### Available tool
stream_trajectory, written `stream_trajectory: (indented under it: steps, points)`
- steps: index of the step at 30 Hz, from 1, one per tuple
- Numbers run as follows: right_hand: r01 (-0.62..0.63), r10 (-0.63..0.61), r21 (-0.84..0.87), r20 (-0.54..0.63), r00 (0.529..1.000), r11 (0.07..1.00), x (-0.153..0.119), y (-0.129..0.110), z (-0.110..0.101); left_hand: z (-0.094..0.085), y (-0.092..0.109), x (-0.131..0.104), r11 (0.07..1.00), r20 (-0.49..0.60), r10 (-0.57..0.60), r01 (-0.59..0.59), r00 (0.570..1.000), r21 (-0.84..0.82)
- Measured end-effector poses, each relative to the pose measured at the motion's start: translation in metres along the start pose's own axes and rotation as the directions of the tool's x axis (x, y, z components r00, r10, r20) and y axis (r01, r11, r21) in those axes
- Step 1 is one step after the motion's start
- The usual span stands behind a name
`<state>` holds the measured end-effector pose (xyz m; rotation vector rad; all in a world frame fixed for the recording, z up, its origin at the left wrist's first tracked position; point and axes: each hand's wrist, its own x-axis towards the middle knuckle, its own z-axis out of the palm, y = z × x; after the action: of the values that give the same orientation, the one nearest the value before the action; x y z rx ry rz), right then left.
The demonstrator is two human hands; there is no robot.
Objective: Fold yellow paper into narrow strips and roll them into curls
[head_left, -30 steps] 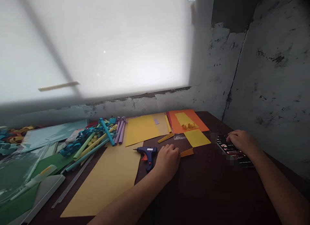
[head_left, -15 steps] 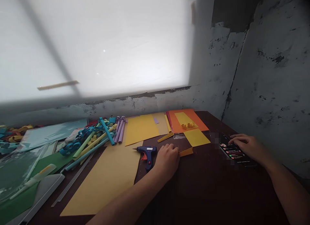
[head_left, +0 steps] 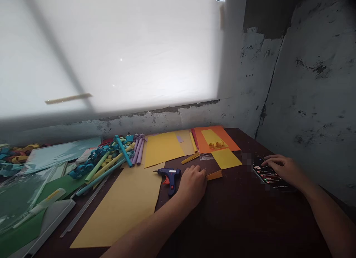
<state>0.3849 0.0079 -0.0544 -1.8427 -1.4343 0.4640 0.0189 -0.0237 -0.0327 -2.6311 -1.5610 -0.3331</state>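
My left hand (head_left: 194, 184) rests on the dark table with its fingers curled. An orange folded paper strip (head_left: 215, 175) pokes out at its right side, and its fingertips are hidden, so I cannot see whether they grip the strip. Just left of that hand lies a dark blue glue gun (head_left: 171, 176) with an orange trigger, its nozzle pointing left. My right hand (head_left: 282, 169) is over a phone (head_left: 269, 176) with a lit screen, its fingers stretched out at the upper part of the screen. The phone lies flat on the table.
Yellow sheets (head_left: 164, 148) and an orange sheet (head_left: 232, 139) lie at the back. A tan sheet (head_left: 122, 209) spreads left of the glue gun. Purple paper rolls (head_left: 138, 152), blue paper curls (head_left: 89, 163), a green sheet (head_left: 25, 228) and a glue stick (head_left: 41, 206) are farther left.
The view has shifted very slightly. Both hands, the glue gun and the papers keep their places, with no clear movement between the frames.
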Motion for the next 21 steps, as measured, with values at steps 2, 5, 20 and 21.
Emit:
stream_trajectory:
  steps: [2,5,20,21]
  points:
    - [0.003,-0.003,0.004,0.006,1.000,1.000,0.001,0.003,0.000,0.000,0.000,0.000,1.000,-0.006,0.003,-0.003,1.000,0.002]
    - [0.019,-0.020,0.010,0.017,1.000,1.000,0.003,0.009,0.001,0.000,-0.001,0.000,1.000,-0.007,0.006,-0.006,1.000,0.006]
    - [0.043,-0.043,-0.013,-0.007,0.999,0.999,0.005,0.013,0.003,0.001,-0.001,0.001,1.000,0.000,0.003,-0.003,1.000,0.005]
    - [0.038,-0.038,-0.023,-0.001,0.999,0.999,0.005,0.013,0.003,0.001,-0.001,0.001,1.000,-0.001,0.004,-0.004,1.000,0.005]
